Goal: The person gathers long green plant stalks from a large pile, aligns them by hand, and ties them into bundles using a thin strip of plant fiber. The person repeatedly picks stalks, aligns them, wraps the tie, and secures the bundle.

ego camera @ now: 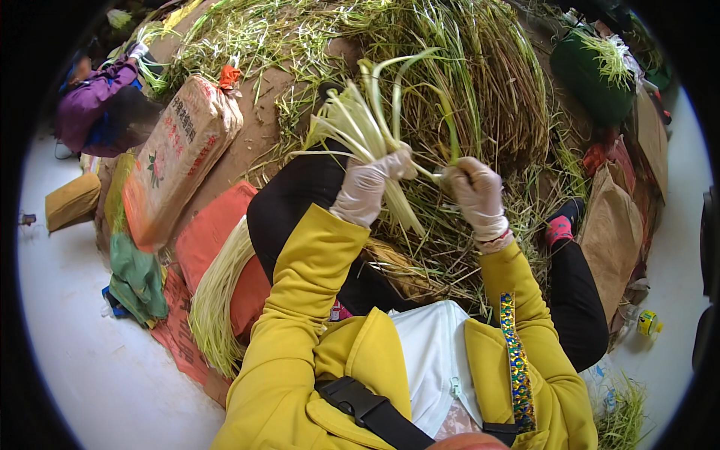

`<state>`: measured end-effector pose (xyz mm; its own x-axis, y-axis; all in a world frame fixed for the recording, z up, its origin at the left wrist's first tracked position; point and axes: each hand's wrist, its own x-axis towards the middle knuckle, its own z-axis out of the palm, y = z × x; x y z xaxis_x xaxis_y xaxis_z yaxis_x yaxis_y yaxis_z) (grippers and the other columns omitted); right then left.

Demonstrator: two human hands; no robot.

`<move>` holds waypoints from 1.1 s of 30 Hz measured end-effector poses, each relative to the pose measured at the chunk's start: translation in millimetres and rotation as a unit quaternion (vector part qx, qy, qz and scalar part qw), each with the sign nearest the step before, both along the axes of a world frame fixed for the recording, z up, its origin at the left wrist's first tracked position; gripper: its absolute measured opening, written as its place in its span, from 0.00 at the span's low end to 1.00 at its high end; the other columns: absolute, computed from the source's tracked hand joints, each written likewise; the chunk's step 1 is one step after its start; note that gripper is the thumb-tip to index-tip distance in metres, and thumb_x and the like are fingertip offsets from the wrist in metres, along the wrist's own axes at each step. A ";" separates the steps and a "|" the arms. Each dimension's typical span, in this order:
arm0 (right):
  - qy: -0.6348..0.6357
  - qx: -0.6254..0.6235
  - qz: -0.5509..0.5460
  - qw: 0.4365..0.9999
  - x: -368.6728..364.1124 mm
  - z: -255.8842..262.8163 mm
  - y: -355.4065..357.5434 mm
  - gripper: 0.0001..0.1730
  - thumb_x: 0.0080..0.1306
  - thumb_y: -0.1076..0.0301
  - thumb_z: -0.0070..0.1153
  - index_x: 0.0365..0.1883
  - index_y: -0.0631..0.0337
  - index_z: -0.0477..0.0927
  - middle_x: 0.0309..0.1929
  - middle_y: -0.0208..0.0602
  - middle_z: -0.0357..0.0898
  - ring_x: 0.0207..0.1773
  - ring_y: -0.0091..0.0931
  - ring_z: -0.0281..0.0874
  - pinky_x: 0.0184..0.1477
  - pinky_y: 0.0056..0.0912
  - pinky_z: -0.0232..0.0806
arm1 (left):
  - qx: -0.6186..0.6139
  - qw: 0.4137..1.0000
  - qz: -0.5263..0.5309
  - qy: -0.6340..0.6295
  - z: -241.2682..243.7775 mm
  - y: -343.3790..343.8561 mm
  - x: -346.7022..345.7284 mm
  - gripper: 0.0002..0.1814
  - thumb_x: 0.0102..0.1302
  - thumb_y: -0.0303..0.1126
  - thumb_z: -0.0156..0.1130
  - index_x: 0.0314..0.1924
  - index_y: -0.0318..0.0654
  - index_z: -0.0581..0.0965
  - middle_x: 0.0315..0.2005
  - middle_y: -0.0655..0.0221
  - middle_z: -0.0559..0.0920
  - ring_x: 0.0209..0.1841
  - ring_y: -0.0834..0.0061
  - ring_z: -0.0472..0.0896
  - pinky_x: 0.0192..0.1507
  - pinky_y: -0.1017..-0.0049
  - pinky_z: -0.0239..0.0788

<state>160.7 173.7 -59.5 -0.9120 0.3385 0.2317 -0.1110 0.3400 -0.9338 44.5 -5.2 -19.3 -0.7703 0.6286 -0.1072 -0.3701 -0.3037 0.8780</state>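
Note:
My left hand [368, 188], in a pale thin glove, is shut around a bunch of pale yellow-green leafy stalks [351, 126]. Their cut-looking ends show below my fist, and several longer green leaves arch above it. My right hand [478, 197], gloved alike, has its fingers curled on a single stalk or leaf that runs across from the bunch. Exactly how the fingertips grip it is hidden. Behind both hands rises a large heap of long green and brownish stalks [478, 84]. Loose stalks and dry trimmings [450, 242] lie under my hands, between my legs.
A neat bundle of pale stalks [216, 304] rests on an orange-red bag [208, 225] at my left. Beyond stands a full printed sack [180, 152]. Another person [104, 112] sits at upper left. On the right are a green bundle [593, 79], brown paper [610, 236] and a bottle [648, 323].

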 end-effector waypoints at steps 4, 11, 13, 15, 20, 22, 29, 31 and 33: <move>-0.324 0.325 -0.168 0.872 32.8 -17.3 67.1 0.10 0.61 0.63 0.56 0.37 0.59 0.78 0.27 0.40 0.79 0.29 0.36 0.77 0.34 0.36 0.69 | 0.018 0.998 0.068 -0.003 4.7 -5.5 -14.4 0.09 0.60 0.30 0.65 0.38 0.35 0.76 0.26 0.71 0.78 0.25 0.80 0.77 0.29 0.78 0.77; -0.053 -0.083 0.025 0.995 4.3 43.9 51.0 0.11 0.63 0.65 0.58 0.38 0.65 0.81 0.25 0.25 0.78 0.26 0.16 0.71 0.29 0.18 0.63 | -0.049 0.998 -0.011 0.041 7.7 12.7 11.4 0.07 0.60 0.26 0.64 0.39 0.37 0.79 0.26 0.72 0.80 0.24 0.84 0.75 0.26 0.83 0.71; -0.054 -0.206 0.133 0.968 -24.5 60.3 18.3 0.10 0.64 0.66 0.58 0.37 0.65 0.81 0.25 0.21 0.76 0.23 0.12 0.66 0.23 0.14 0.57 | -0.051 0.998 -0.031 0.033 11.8 13.9 19.4 0.08 0.60 0.28 0.65 0.40 0.38 0.80 0.26 0.73 0.80 0.24 0.84 0.75 0.26 0.84 0.68; -0.062 -0.316 0.119 0.939 -37.7 66.4 -9.0 0.11 0.65 0.64 0.56 0.36 0.63 0.81 0.22 0.20 0.74 0.20 0.11 0.63 0.21 0.13 0.54 | -0.048 0.998 -0.034 0.025 14.9 11.2 22.2 0.08 0.60 0.29 0.65 0.40 0.38 0.80 0.26 0.73 0.80 0.24 0.84 0.75 0.26 0.83 0.67; 0.033 -0.365 0.025 0.930 -24.6 62.1 12.4 0.08 0.63 0.66 0.55 0.32 0.61 0.81 0.18 0.21 0.72 0.13 0.11 0.59 0.13 0.15 0.49 | -0.102 0.994 -0.023 -0.019 6.5 2.3 18.0 0.08 0.59 0.29 0.66 0.37 0.36 0.80 0.24 0.72 0.80 0.21 0.83 0.73 0.26 0.83 0.65; 0.100 -0.382 -0.071 0.916 -15.2 66.3 41.1 0.06 0.63 0.69 0.55 0.31 0.60 0.81 0.15 0.21 0.70 0.11 0.11 0.55 0.12 0.14 0.44 | -0.095 0.995 -0.030 -0.029 0.8 -0.4 11.8 0.07 0.56 0.27 0.68 0.34 0.35 0.80 0.21 0.71 0.80 0.20 0.82 0.74 0.25 0.83 0.63; -0.060 -0.191 -0.110 0.974 -16.7 94.3 44.8 0.05 0.62 0.71 0.56 0.33 0.61 0.81 0.22 0.26 0.76 0.21 0.13 0.67 0.20 0.14 0.59 | -0.039 0.998 0.010 -0.041 6.2 -10.4 -7.6 0.19 0.59 0.26 0.65 0.50 0.39 0.72 0.41 0.63 0.80 0.23 0.86 0.75 0.27 0.79 0.77; -0.054 -0.042 -0.010 0.998 -37.2 78.8 6.3 0.04 0.62 0.73 0.54 0.31 0.64 0.80 0.24 0.28 0.77 0.23 0.17 0.70 0.23 0.18 0.65 | -0.002 0.999 -0.039 -0.020 8.1 -6.9 -2.2 0.19 0.58 0.28 0.67 0.49 0.38 0.73 0.39 0.65 0.81 0.23 0.85 0.75 0.26 0.81 0.76; -0.013 -0.020 0.083 0.996 -43.3 57.8 -22.7 0.03 0.60 0.74 0.56 0.28 0.64 0.79 0.23 0.32 0.78 0.22 0.20 0.73 0.23 0.22 0.67 | -0.030 0.998 -0.047 -0.038 7.1 -2.2 4.8 0.12 0.59 0.29 0.66 0.42 0.36 0.77 0.27 0.71 0.80 0.24 0.84 0.76 0.27 0.83 0.74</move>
